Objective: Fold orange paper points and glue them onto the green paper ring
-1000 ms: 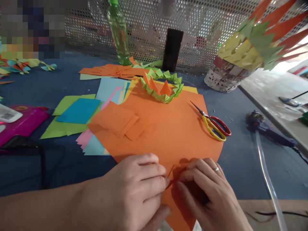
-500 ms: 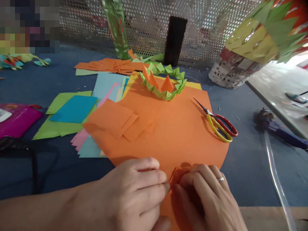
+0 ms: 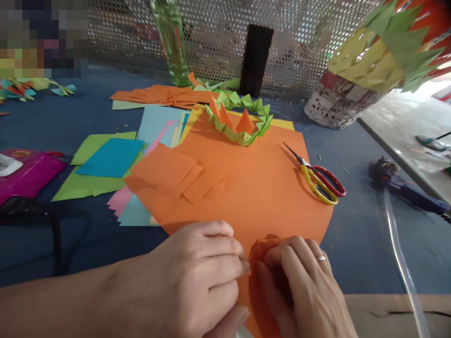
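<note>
My left hand [image 3: 197,277] and my right hand [image 3: 303,288] meet at the near edge of a large orange sheet [image 3: 260,188]. Both have their fingers curled and pinched on a small folded piece of orange paper [image 3: 257,249] between them. A ring shows on my right hand. Smaller orange squares [image 3: 169,171] lie stacked on the sheet to the left. At the sheet's far end sits a ring of folded green paper points [image 3: 243,122] with two orange triangles inside it.
Scissors [image 3: 319,178] with red and yellow handles lie on the sheet's right side. Coloured sheets [image 3: 105,164] spread to the left, a pink case [image 3: 28,171] further left. A glue gun [image 3: 405,188], a paper-covered basket [image 3: 338,103], a green bottle [image 3: 172,42] and a mesh wall stand behind.
My hands have stayed together on the small orange piece, the fingers of my right hand shifting slightly over it. The view has tilted a little.
</note>
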Available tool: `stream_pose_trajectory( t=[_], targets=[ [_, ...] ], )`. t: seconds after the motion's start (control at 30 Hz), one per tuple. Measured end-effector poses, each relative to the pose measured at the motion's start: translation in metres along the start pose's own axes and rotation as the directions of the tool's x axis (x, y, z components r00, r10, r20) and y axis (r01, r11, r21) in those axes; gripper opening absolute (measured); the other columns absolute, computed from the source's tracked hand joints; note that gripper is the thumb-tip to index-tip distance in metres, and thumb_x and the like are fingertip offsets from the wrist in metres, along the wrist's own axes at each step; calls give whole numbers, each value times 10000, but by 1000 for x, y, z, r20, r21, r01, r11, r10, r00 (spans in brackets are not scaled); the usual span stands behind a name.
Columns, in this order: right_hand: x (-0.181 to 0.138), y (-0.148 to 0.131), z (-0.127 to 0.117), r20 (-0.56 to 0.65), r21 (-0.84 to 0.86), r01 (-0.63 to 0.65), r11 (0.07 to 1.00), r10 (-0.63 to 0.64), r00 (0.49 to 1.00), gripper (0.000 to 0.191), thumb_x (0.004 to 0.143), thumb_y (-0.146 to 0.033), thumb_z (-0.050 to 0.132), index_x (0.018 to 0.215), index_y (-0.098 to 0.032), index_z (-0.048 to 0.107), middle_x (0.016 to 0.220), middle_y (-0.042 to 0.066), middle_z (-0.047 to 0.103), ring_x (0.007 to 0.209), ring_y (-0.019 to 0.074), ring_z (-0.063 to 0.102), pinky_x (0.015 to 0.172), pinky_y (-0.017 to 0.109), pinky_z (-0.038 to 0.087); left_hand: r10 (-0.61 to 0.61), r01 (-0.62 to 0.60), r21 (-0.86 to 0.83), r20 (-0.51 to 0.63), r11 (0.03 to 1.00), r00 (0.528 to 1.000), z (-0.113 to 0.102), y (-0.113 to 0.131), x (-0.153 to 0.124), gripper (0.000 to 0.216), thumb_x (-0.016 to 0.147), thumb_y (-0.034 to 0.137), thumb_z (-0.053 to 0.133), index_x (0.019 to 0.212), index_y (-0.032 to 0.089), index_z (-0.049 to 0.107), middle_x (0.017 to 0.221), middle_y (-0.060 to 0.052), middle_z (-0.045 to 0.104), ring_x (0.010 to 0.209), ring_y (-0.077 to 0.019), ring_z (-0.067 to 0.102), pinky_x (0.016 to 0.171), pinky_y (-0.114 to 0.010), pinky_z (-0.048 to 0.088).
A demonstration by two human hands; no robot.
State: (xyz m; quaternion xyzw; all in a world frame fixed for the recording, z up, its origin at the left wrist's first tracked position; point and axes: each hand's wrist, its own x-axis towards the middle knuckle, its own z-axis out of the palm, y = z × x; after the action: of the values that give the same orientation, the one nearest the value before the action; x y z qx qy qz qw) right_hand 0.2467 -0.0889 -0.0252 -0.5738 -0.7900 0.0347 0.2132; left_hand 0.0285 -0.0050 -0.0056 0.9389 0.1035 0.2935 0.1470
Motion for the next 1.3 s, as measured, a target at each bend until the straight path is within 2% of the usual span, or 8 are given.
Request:
stream_pose_trajectory(
  t=[0.13, 0.3, 0.53, 0.63, 0.73, 0.93, 1.13, 1.3],
  targets=[
    [0, 1, -1, -4, -10, 8, 1000, -8, 1000, 139, 947, -186, 569, 851, -252, 494, 795, 5, 583, 708, 188, 521, 648, 330, 373, 36, -34, -26, 88, 999, 995, -6, -3, 1, 164, 912, 228, 577, 934, 265, 736, 867, -24, 774, 798, -230, 705, 878, -408, 584],
    [-1, 2, -1, 6, -4, 23, 1000, -23, 1000, 101, 931, -189, 570, 881, -251, 508, 822, 13, 589, 721, 197, 520, 650, 332, 381, 54, -50, -38, 114, 998, 992, -9, -4, 4, 252, 922, 234, 592, 1141, 181, 704, 931, -63, 768, 828, -232, 700, 881, -398, 579],
    [-1, -1, 0, 0, 10, -2, 1000, 2, 1000, 117, 963, -206, 558, 874, -253, 500, 819, 8, 598, 723, 191, 530, 671, 331, 384, -35, 36, -2, 109, 999, 993, -5, 5, 7, 203, 984, 215, 538, 1033, 193, 733, 877, -61, 738, 825, -220, 675, 891, -370, 556],
    [-2, -5, -1, -21, 23, -103, 994, 104, 994, 48, 1002, -269, 507, 958, -249, 508, 838, 21, 611, 752, 210, 545, 693, 347, 397, 32, -30, -25, 93, 999, 995, -4, 2, 8, 209, 988, 225, 533, 980, 178, 737, 848, -65, 730, 793, -213, 665, 862, -355, 556],
    [-2, -6, -2, -33, 57, -193, 980, 195, 980, 67, 1021, -288, 484, 1059, -243, 516, 863, 26, 629, 774, 215, 563, 710, 347, 426, 26, -25, -19, 90, 1000, 996, -3, 1, 7, 203, 984, 227, 542, 964, 179, 738, 853, -69, 733, 798, -214, 670, 850, -355, 558],
    [0, 4, -6, -8, 73, -76, 994, 77, 997, 128, 966, -210, 569, 1076, -233, 508, 835, -3, 622, 714, 173, 559, 656, 298, 445, 10, -11, 22, 22, 1000, 1000, -1, 5, 7, 267, 998, 218, 512, 855, 200, 737, 825, -63, 740, 759, -209, 678, 814, -355, 568],
    [-4, 5, -3, 16, 65, -96, 993, 95, 995, 144, 963, -158, 542, 1080, -231, 503, 874, 9, 613, 748, 185, 544, 694, 322, 436, 52, -53, 22, 26, 998, 998, -2, 7, 7, 235, 971, 196, 552, 830, 178, 739, 831, -82, 742, 801, -221, 701, 838, -362, 578],
    [-6, 1, 1, 9, 43, -118, 992, 118, 993, 158, 969, -131, 517, 1086, -236, 513, 897, 18, 608, 786, 203, 545, 727, 349, 425, -52, 50, 65, 29, 997, 998, -1, 13, 3, 207, 977, 200, 561, 895, 170, 748, 858, -98, 740, 842, -232, 708, 878, -376, 572]
  ],
)
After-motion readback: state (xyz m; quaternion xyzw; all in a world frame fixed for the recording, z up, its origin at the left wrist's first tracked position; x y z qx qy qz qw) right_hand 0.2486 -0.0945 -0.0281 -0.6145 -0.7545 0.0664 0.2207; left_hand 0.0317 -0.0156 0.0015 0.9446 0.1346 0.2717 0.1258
